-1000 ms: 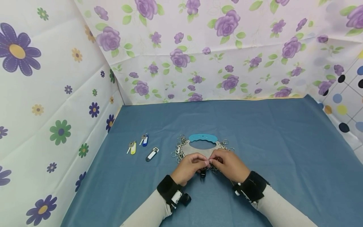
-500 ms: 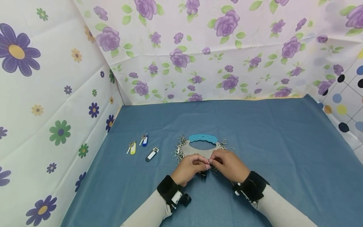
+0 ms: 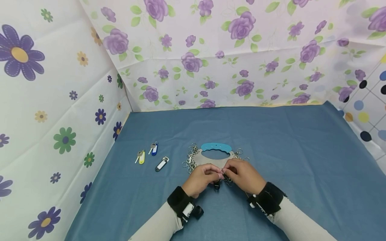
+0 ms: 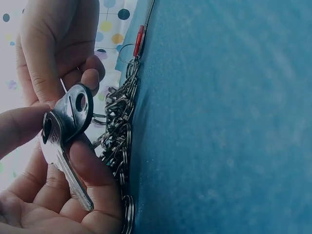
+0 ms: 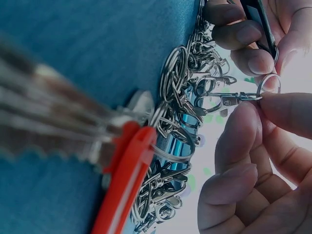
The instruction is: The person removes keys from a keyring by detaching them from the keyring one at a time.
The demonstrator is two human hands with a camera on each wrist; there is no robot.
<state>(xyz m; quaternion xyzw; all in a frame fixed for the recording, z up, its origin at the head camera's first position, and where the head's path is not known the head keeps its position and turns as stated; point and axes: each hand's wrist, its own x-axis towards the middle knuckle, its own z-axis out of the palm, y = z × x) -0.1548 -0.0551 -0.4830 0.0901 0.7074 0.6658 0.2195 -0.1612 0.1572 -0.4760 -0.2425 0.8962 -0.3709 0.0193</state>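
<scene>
A flat grey metal key holder (image 3: 199, 159) with a turquoise grip (image 3: 216, 146) lies on the blue cloth, its edge hung with several snap hooks and split rings. My left hand (image 3: 199, 179) pinches a black key tag (image 5: 258, 19) with a silver key (image 4: 73, 178) beside it. My right hand (image 3: 245, 174) pinches a split ring (image 5: 269, 84) joined to a swivel hook (image 5: 236, 99) on the holder. The fingertips of both hands nearly meet above the holder's near edge. Whether tag and ring are linked, I cannot tell.
Left of the holder lie a yellow key tag (image 3: 141, 157) with a key, a blue key tag (image 3: 154, 149) with a key, and a dark key tag (image 3: 162, 164). A red key tag (image 5: 124, 190) with a blurred key (image 5: 53, 107) hangs near my right wrist.
The black tag under my left hand has shifted slightly right, and my left fingers have moved a little. My right hand stays almost still.
</scene>
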